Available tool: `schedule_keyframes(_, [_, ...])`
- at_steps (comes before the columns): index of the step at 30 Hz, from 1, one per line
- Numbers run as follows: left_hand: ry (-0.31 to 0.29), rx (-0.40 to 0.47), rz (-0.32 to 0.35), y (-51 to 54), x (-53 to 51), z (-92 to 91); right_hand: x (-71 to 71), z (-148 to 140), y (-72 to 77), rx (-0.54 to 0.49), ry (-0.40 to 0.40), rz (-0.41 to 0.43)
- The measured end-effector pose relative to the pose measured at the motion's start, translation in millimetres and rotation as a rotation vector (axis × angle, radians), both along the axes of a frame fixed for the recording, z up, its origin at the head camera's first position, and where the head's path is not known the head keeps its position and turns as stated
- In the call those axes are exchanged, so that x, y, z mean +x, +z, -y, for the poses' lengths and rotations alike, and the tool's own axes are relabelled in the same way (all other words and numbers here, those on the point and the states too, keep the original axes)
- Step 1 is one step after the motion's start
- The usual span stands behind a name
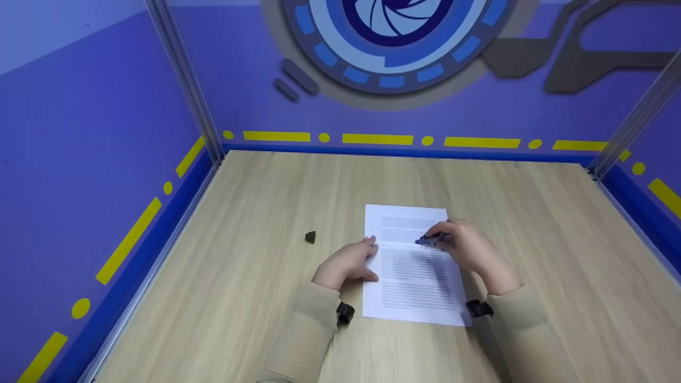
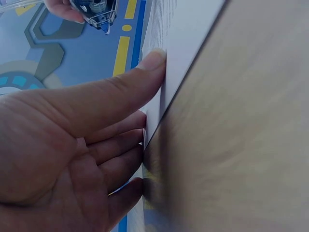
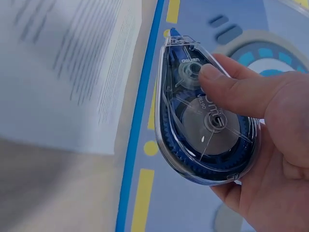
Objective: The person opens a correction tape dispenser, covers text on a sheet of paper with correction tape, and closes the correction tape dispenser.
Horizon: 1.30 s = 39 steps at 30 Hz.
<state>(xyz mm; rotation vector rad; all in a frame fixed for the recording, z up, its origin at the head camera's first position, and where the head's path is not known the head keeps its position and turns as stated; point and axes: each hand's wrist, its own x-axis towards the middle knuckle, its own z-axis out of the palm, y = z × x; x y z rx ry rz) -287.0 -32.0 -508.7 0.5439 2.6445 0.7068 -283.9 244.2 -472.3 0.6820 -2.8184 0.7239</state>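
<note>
A printed sheet of paper (image 1: 415,314) lies on the wooden table. The left hand (image 1: 348,263) rests on its left edge, thumb and fingertips touching the paper, as the left wrist view (image 2: 77,130) also shows. Above the upper half of the sheet, the right hand (image 1: 471,250) pinches a correction tape dispenser (image 1: 437,241) between thumb and fingers. In the right wrist view the dispenser (image 3: 207,121) is clear with dark blue inside, its blue tip off the paper, and the right hand (image 3: 270,121) grips its side.
Left of the sheet, a small dark piece (image 1: 310,237) lies on the table (image 1: 255,213). Blue-purple walls with yellow marks and metal posts (image 1: 186,80) border the table at the back and sides.
</note>
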Motion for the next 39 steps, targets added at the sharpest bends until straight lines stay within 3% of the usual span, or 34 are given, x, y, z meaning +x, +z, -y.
schedule_keyframes(12, [0.000, 0.003, -0.016, 0.9, 0.6, 0.4, 8.2, 23, -7.6, -0.012, 0.134, -0.146])
schedule_keyframes(22, [0.007, 0.005, -0.008, -3.3, -1.1, -0.4, 18.8, 40, -11.6, 0.050, 0.173, -0.149])
schedule_keyframes(39, [-0.005, 0.007, -0.016, -1.0, -0.7, 1.3, 26.8, 58, -24.7, 0.118, 0.203, -0.180])
